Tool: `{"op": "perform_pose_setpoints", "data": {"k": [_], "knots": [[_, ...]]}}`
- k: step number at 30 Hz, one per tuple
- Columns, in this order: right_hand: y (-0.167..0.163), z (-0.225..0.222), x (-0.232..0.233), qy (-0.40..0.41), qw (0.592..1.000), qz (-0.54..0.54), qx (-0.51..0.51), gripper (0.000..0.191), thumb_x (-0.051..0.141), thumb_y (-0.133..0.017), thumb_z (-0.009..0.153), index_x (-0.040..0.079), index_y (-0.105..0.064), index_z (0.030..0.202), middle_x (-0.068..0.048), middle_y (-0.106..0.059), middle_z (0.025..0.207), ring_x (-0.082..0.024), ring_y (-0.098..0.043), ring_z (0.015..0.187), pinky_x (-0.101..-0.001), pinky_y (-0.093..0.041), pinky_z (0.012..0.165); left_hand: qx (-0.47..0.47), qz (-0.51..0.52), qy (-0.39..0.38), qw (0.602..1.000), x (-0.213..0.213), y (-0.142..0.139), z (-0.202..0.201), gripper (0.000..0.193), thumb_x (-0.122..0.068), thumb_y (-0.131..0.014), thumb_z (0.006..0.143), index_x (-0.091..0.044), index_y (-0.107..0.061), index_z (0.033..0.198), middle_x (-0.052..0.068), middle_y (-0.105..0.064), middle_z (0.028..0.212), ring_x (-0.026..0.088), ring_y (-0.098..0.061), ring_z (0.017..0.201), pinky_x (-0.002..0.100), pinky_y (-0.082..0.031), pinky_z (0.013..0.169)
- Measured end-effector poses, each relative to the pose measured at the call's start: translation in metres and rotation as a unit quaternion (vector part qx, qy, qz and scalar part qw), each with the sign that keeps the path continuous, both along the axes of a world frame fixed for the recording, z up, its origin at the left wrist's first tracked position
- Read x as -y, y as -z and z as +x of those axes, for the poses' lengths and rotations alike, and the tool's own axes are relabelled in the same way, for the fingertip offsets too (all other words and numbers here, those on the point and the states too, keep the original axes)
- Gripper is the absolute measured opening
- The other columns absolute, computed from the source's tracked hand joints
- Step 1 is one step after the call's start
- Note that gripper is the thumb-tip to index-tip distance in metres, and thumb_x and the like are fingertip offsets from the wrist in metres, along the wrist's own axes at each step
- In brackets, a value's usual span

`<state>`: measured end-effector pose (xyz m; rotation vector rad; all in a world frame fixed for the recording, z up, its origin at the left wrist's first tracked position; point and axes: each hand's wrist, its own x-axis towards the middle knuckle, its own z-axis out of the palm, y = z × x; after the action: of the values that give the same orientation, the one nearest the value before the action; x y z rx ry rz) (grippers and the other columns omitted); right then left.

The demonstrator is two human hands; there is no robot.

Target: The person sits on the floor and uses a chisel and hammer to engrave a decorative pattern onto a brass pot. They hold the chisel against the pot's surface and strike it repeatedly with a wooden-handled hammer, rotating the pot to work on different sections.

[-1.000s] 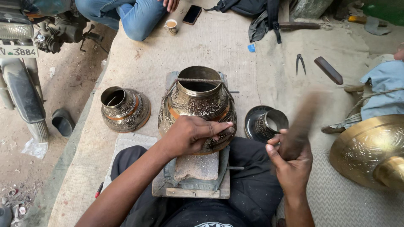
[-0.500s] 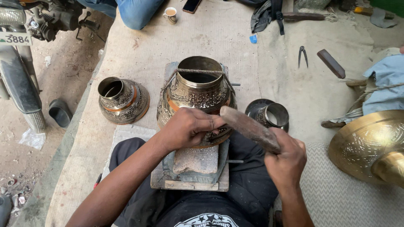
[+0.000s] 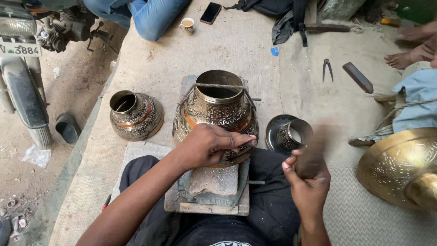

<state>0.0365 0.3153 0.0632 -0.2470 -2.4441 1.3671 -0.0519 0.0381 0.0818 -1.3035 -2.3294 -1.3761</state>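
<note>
Left grip [image 3: 211,145] pinches a punch against the brass pot [image 3: 216,118]; right grip [image 3: 306,175] clenches a hammer [image 3: 312,152] beside it.

a white rectangular number plate [image 3: 19,49] with dark characters sits on the front of the motorcycle [image 3: 25,98] at the top left corner, tilted slightly. a smartphone [image 3: 210,12] lies flat on the mat near the top edge, just right of a small cup [image 3: 186,25]; its screen is dark and blank, a black rectangle with rounded corners, set at a slant. a crumpled whitish wrapper [image 3: 36,156] lies on the dirt beside the motorcycle's wheel. no other packages, labels or signs show.
</note>
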Motion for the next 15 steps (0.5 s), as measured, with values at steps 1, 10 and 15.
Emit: {"op": "perform_pose_setpoints", "data": {"k": [1,10,15], "knots": [[0.0012,-0.0002,0.0012,-0.001,1.000,-0.015,0.010,0.034,-0.001,-0.079,0.082,0.005,-0.069,0.113,-0.006,-0.076,0.094,-0.015,-0.072,0.088,-0.0287,-0.058,0.078,-0.005,-0.022,-0.008,1.000,0.0006,0.0005,-0.0004,0.059,0.008,-0.071,0.068,-0.015,-0.075,0.122,0.008,-0.078,0.101,0.021,-0.077,0.081,0.035,-0.061,0.073],[0.0022,0.0042,0.0059,0.016,1.000,0.019,0.000,0.037,-0.003,-0.079,0.079,0.005,-0.070,0.114,-0.004,-0.076,0.095,-0.013,-0.073,0.088,-0.0282,-0.057,0.078,-0.012,-0.062,-0.020,0.998,0.0000,0.0015,-0.0019,0.062,0.006,-0.070,0.068,-0.022,-0.074,0.123,0.004,-0.079,0.100,0.018,-0.078,0.082,0.034,-0.061,0.073],[0.0046,0.0048,0.0058,0.001,1.000,-0.005,-0.005,0.035,-0.004,-0.079,0.081,0.005,-0.070,0.113,-0.005,-0.076,0.094,-0.013,-0.072,0.088,-0.0274,-0.057,0.079,-0.018,-0.051,-0.023,0.998,-0.0013,-0.0023,-0.0008,0.065,0.006,-0.068,0.066,-0.021,-0.073,0.125,0.004,-0.079,0.093,0.020,-0.077,0.080,0.034,-0.061,0.072]]}}
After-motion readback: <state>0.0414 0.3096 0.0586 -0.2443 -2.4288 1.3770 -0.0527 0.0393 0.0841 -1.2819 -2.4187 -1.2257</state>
